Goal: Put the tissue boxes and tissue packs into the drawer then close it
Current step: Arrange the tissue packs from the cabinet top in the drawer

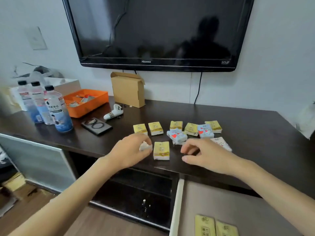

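Tissue packs (161,150) lie scattered near the worktop (247,133) front edge, directly above the open drawer (177,206), so each is a short drop. My left hand (131,150) is clenched around a white pack (144,146). My right hand (204,153) hovers released, fingers curled toward the next. Two yellow boxes (215,226) already sit in the drawer.

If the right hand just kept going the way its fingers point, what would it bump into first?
The right hand has its fingers aimed left across the cabinet top. Going straight on, it would probably meet the yellow tissue pack lying between the two hands first, though depth is hard to judge.
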`<state>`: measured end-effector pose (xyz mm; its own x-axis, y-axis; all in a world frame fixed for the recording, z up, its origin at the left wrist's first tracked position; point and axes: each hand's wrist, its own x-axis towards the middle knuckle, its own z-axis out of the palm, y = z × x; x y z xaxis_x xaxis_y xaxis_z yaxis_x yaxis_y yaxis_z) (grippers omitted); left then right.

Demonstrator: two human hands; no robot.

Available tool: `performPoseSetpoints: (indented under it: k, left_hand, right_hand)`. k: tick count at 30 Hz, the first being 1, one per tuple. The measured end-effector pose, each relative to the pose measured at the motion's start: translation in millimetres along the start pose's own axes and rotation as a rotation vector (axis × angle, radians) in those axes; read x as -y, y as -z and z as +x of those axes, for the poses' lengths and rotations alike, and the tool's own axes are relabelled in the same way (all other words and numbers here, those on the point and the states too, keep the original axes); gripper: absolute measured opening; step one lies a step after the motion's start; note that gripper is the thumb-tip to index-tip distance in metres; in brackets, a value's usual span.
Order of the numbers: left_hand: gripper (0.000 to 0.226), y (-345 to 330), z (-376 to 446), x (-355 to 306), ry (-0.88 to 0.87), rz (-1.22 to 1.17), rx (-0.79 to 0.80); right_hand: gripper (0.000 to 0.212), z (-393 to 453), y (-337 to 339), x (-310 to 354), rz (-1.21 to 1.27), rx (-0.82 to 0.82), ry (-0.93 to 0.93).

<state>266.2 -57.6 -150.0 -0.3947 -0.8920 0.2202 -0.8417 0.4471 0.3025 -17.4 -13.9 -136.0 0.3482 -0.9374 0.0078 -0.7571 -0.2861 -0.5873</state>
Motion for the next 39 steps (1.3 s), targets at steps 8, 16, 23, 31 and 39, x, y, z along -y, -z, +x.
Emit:
performPoseSetpoints:
  k: [8, 16, 23, 31, 39]
  left_hand:
    - [0.032, -17.2, 117.9, 77.0, 0.243, -0.022, 0.099]
    - [0.068, -30.4, 161.9, 107.6, 0.283, -0.003, 0.356]
    - [0.045, -9.9, 157.0, 95.3, 0.173, 0.081, 0.164]
    - [0.041, 30.1, 66.6, 19.8, 0.007, -0.118, 0.128]
    - [0.052, 1.3, -59.2, -70.3, -0.135, -0.346, 0.318]
  right_hand:
    - [0.054, 94.5, -43.3, 16.2, -0.287, 0.127, 0.040]
    - [0.048, 100.1, -45.1, 9.3, -0.457, 0.093, 0.087]
    - [0.049, 95.7, -39.4, 5.1, -0.426, 0.119, 0.031]
    - [0.046, 38.8, -23.1, 7.7, -0.327, 0.009, 0.048]
    - [0.050, -80.9, -19.0, -3.0, -0.285, 0.001, -0.053]
